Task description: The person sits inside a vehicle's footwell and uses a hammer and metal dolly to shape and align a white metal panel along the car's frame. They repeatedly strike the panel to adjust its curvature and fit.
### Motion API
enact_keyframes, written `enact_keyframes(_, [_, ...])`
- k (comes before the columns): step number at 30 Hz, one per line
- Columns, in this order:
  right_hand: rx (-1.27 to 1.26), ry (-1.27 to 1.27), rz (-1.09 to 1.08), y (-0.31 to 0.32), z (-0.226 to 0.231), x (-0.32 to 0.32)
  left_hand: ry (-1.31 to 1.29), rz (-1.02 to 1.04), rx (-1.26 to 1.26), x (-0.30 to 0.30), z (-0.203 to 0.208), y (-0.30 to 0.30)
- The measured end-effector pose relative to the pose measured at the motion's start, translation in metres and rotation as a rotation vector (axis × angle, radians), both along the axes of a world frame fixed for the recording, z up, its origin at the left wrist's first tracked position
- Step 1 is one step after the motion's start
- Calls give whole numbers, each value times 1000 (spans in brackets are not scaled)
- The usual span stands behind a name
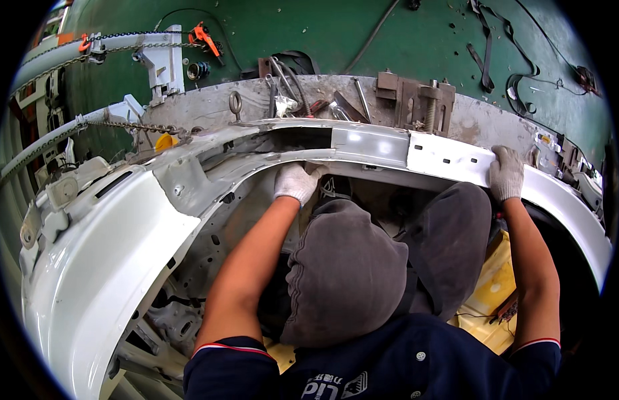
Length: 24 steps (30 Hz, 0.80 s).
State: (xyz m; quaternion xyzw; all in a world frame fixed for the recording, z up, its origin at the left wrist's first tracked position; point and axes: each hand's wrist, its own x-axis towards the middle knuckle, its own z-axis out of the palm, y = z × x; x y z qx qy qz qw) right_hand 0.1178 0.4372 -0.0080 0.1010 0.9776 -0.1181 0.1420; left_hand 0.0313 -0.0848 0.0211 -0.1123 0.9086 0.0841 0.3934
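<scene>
My left hand, in a white knitted glove, holds the inner edge of the car's door sill. Its fingertips are partly hidden by the metal. My right hand, gloved alike, is wrapped over a white sill panel near its right end, fingers curled over the outer side. This panel lies along the bare grey sill, and square slots show in its face. Left of it, a long opening exposes the sill's hollow inside. My bent knees, in grey trousers, are between my arms.
Beyond the sill, a steel bench carries a heavy clamp, several hand tools and an eye bolt. Chains run along pulling arms at left. An orange tool and black straps lie on the green floor.
</scene>
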Motion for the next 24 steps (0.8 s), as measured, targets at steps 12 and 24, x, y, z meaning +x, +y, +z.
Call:
enact_keyframes(12, [17, -14, -10, -1, 1, -1, 218, -146, 71, 28, -35, -24])
enact_keyframes(24, [-19, -43, -16, -1, 3, -1, 292, -223, 76, 35, -47, -34])
